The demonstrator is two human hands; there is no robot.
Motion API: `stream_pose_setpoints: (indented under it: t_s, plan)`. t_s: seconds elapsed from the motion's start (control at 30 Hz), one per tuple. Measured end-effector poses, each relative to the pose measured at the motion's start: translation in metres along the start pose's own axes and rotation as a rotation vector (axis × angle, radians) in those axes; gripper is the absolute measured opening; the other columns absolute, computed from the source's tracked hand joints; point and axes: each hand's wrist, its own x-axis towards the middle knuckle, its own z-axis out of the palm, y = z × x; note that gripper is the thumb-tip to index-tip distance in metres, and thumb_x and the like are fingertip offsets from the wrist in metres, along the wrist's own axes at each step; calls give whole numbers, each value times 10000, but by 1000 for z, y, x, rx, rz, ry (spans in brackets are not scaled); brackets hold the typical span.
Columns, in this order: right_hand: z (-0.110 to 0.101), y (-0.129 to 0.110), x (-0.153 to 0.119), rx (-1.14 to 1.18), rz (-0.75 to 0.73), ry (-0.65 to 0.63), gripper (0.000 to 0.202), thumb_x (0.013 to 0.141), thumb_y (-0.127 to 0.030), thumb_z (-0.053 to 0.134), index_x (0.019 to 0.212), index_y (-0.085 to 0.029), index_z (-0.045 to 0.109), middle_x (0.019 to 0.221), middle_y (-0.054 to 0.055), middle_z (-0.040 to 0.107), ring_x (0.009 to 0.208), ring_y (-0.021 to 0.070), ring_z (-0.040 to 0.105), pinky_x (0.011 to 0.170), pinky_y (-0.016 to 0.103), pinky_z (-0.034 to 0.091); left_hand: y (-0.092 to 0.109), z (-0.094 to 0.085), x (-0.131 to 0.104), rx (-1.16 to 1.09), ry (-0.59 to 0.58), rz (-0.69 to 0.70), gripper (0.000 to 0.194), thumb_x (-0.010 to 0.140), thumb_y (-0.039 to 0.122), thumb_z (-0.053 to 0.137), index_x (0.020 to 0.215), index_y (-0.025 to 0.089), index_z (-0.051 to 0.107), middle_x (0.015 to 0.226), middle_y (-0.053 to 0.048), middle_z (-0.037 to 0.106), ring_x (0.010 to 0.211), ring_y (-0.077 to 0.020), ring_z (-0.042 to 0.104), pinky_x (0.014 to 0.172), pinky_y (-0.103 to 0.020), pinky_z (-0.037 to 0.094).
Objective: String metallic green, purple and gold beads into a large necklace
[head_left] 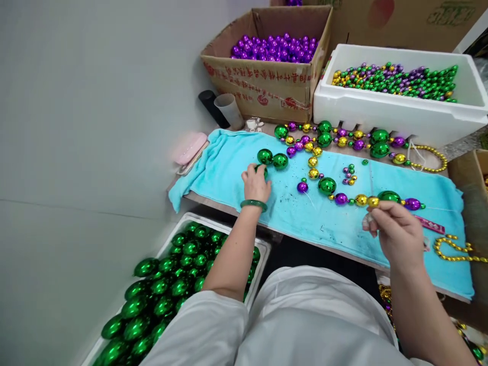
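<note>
My left hand point(256, 184), with a green bangle at the wrist, has its fingers curled over a large shiny green bead point(261, 172), which is partly hidden. Two more large green beads point(272, 159) lie just beyond it on the turquoise towel point(236, 173). At the right, my right hand point(400, 231) pinches a gold bead point(373, 202) on a strand of green, purple and gold beads point(341, 199). White thread sticks out past the strand's purple end bead point(413, 204). A loose purple bead point(302, 187) and a cluster of small beads point(349, 175) lie between the hands.
A white tray of green beads point(263, 244) stands below left. Behind the towel are a carton of purple beads point(263, 84), a foam box of mixed beads point(396, 109) and a plastic cup point(229, 109). A gold bead chain point(457, 249) lies at the right.
</note>
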Motion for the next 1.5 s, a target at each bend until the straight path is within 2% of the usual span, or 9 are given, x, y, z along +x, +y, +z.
stream_pose_setpoints:
  t_s: [0.17, 0.27, 0.37, 0.5, 0.7, 0.87, 1.03, 1.2, 1.5]
  plan:
    - [11, 17, -6, -246, 43, -102, 93, 836, -277, 619, 820, -188, 640, 567, -27, 569, 491, 97, 518, 464, 226, 398, -14, -2, 0, -304, -9, -187, 610, 673, 153, 697, 1250, 192, 502, 1232, -158, 470, 1082, -323, 547, 944, -486, 438]
    - [14, 25, -9, -317, 57, -156, 122, 836, -294, 600, 812, -183, 646, 543, -31, 555, 494, 98, 514, 480, 223, 404, -1, -10, -7, -855, -19, -201, 620, 657, 247, 739, 1220, 244, 479, 1140, -87, 559, 1040, -252, 582, 896, -412, 477]
    - [16, 31, -12, -339, 94, -162, 150, 828, -313, 594, 797, -178, 649, 520, -35, 533, 471, 97, 491, 457, 219, 393, 24, -21, -14, -1498, -249, -294, 504, 696, 344, 705, 1147, 248, 502, 1050, -48, 623, 916, -197, 635, 785, -339, 511]
    - [16, 35, -14, -336, 100, -175, 163, 827, -325, 594, 788, -177, 650, 536, -29, 538, 472, 101, 491, 460, 225, 399, 54, -30, -19, -1894, -489, -373, 348, 752, 401, 616, 1013, 171, 595, 1031, -87, 667, 939, -212, 650, 781, -322, 521]
    - [6, 32, -17, -340, 88, -137, 158, 829, -319, 595, 777, -179, 648, 548, -24, 538, 494, 111, 513, 495, 238, 418, 76, -31, -20, -1993, -579, -392, 396, 794, 451, 510, 1013, 141, 624, 1055, -130, 682, 867, -206, 660, 789, -354, 531]
    - [-1, 32, -20, -308, 98, -138, 158, 828, -318, 599, 766, -180, 645, 537, -26, 529, 488, 108, 490, 478, 231, 394, 84, -28, -20, -2008, -545, -461, 321, 807, 419, 509, 956, 160, 627, 1001, -102, 692, 758, -153, 639, 774, -322, 535]
    - [-4, 41, -25, -320, 132, -243, 181, 842, -339, 594, 777, -177, 643, 571, -21, 531, 515, 110, 488, 504, 241, 395, 89, -28, -22, -2118, -514, -562, 272, 821, 384, 523, 909, 146, 619, 885, -69, 695, 826, -164, 658, 808, -304, 542]
    - [-3, 49, -27, -330, 147, -216, 185, 849, -342, 583, 782, -178, 635, 566, -23, 521, 516, 118, 494, 521, 255, 403, 94, -32, -24, -2189, -507, -655, 294, 853, 385, 486, 901, 127, 618, 844, -76, 692, 858, -168, 670, 821, -285, 548]
    - [-2, 50, -23, -311, 156, -183, 174, 831, -345, 597, 778, -184, 638, 548, -29, 512, 500, 116, 474, 506, 253, 394, 100, -30, -30, -2144, -488, -597, 267, 831, 377, 533, 923, 142, 619, 892, -72, 698, 942, -190, 668, 901, -338, 536]
